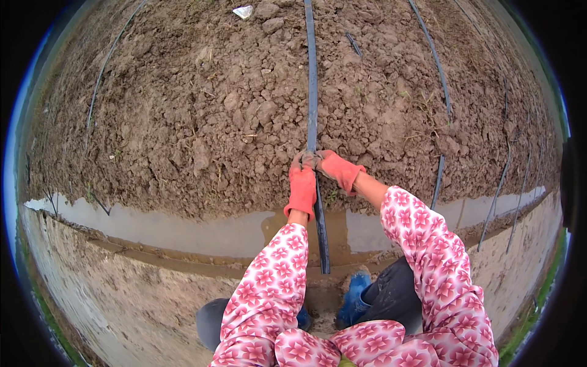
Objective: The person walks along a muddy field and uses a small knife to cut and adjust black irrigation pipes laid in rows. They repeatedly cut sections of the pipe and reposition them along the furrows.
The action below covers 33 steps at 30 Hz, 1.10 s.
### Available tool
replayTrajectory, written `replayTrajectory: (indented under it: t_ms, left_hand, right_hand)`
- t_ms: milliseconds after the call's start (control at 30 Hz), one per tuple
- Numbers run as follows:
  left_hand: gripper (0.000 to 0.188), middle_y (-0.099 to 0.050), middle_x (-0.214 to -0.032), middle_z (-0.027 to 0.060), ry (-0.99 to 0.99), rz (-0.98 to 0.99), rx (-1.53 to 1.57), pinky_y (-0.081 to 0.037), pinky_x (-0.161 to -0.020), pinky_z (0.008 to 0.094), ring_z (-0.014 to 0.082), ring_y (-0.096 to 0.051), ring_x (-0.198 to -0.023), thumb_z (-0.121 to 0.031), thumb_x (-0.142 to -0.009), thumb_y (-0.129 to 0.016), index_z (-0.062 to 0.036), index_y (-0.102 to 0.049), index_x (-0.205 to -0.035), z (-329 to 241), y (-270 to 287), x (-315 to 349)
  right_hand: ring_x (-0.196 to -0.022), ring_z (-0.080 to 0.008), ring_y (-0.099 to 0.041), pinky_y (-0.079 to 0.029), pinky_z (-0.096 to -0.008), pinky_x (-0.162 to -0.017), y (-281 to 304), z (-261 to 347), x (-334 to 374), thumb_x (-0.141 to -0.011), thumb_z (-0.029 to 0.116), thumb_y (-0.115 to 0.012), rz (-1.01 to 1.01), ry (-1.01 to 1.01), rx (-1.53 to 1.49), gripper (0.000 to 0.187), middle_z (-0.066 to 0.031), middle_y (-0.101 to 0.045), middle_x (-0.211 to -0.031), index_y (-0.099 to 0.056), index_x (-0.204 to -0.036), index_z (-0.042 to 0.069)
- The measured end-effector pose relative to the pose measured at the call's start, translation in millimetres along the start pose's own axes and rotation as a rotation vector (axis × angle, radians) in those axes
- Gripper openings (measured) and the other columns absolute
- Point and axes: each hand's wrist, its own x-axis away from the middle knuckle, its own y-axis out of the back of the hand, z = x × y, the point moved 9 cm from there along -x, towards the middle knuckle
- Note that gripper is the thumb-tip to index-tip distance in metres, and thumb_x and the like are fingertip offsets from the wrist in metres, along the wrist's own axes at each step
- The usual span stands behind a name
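Observation:
A flat black drip hose (312,79) runs straight down the middle over the soil, and its cut end hangs past the water toward my feet. My left hand (301,177), in a red glove with dirty grey fingers, is closed on the hose near the lower edge of the soil. Right beside it my right hand (335,167), in a matching glove, also grips the hose from the right. The fingertips of both hands meet on the hose, and exactly what they pinch there is hidden.
Cloddy brown soil (244,116) fills the far side. A muddy water channel (202,232) crosses in front of my blue boots (354,300). More black hoses (435,55) lie left and right. A short black piece (353,44) and a whitish scrap (243,11) rest on the soil.

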Motion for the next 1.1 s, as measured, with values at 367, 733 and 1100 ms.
replayTrajectory:
  t_ms: [367, 733, 1100]
  left_hand:
    - [0.05, -0.05, -0.114, 0.0238, -0.119, 0.015, -0.521, -0.039, -0.087, 0.0399, 0.0381, -0.047, -0.106, -0.037, -0.092, -0.034, 0.0014, -0.04, -0.123, -23, 0, 7]
    - [0.044, -0.054, -0.099, 0.0282, -0.281, -0.004, -0.773, -0.041, -0.076, 0.0474, 0.0447, -0.049, -0.093, -0.034, -0.092, -0.034, 0.0029, -0.046, -0.114, -16, -8, 1]
    - [0.041, -0.054, -0.114, 0.0029, 0.234, 0.129, 0.408, -0.041, -0.084, 0.0258, 0.0137, -0.052, -0.098, -0.03, -0.087, -0.047, -0.007, -0.049, -0.121, 63, 24, -18]
  right_hand:
    - [-0.067, -0.0292, -0.06, -0.049, -0.0323, -0.06, -10, 14, -5, -0.062, 0.009, -0.056, -0.161, 0.392, 0.562, 0.014, -0.0187, -0.058, -0.062, -0.059, -0.071, -0.003]
    - [-0.066, -0.0285, -0.059, -0.047, -0.0339, -0.059, -26, 5, -6, -0.076, 0.012, -0.051, -0.068, 0.412, 1.17, 0.018, -0.0208, -0.057, -0.068, -0.056, -0.081, -0.004]
    - [-0.075, -0.0136, -0.051, -0.043, -0.0314, -0.069, 13, 9, 5, -0.081, 0.038, -0.057, 0.069, 0.105, -0.113, 0.045, -0.0094, -0.061, -0.083, -0.057, -0.102, -0.002]
